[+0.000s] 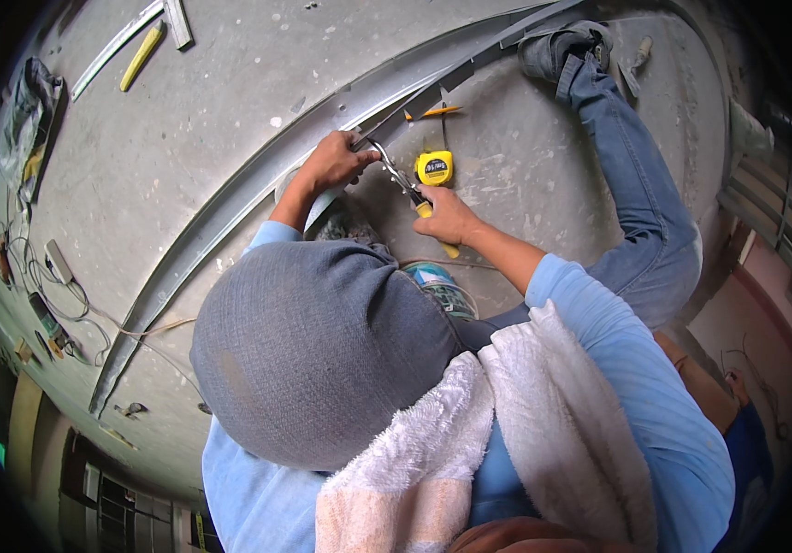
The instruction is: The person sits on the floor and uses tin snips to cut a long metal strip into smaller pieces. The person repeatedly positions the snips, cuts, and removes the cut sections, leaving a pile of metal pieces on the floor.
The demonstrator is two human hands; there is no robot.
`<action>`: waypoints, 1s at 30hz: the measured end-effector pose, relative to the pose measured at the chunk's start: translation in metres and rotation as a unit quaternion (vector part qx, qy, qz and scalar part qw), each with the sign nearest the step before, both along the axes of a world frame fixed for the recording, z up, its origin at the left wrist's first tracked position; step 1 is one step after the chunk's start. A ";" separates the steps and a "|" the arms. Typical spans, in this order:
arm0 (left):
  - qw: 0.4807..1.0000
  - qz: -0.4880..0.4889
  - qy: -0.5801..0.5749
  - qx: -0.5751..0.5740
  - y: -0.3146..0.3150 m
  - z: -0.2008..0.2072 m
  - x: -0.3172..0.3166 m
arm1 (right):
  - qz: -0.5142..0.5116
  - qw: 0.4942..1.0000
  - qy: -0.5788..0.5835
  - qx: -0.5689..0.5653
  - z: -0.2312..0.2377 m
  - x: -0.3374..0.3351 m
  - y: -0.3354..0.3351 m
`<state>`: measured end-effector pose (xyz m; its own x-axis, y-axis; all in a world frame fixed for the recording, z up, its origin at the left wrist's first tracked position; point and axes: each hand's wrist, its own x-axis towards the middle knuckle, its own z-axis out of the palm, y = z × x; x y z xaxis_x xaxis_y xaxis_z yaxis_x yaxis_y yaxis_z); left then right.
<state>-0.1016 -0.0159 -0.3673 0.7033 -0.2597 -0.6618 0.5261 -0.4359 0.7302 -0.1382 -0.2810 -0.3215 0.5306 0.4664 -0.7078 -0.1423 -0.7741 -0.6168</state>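
I sit on the concrete floor, knees bent. My right hand is closed round the yellow handles of a pair of tin snips, whose silver jaws reach up to the metal beside my left hand. My left hand pinches the near end of a thin metal strip, by the long grey metal channel. The exact contact of jaws and strip is too small to tell. To the right of the snips lies a yellow tape measure, its blade drawn out towards an orange pencil-like thing.
A tub with a teal label stands below my right hand. Left of the channel are a power strip, tangled cords and a power tool. A yellow-handled tool lies by metal offcuts. Another person is at lower right.
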 end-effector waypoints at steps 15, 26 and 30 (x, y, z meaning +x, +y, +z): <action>1.000 -0.009 0.016 -0.023 -0.009 0.010 0.001 | -0.130 0.973 0.190 -0.031 0.018 -0.041 0.015; 1.000 0.010 0.004 -0.026 -0.012 -0.001 -0.003 | -0.074 0.985 0.149 -0.051 0.009 -0.031 0.012; 1.000 0.007 0.011 -0.027 -0.010 -0.013 -0.006 | -0.043 0.990 0.116 -0.062 0.009 -0.028 0.012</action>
<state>-0.1075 -0.0256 -0.3800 0.6918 -0.2860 -0.6630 0.5482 -0.3896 0.7400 -0.1665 -0.2688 -0.3125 0.3811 0.3283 -0.8643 -0.3370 -0.8212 -0.4605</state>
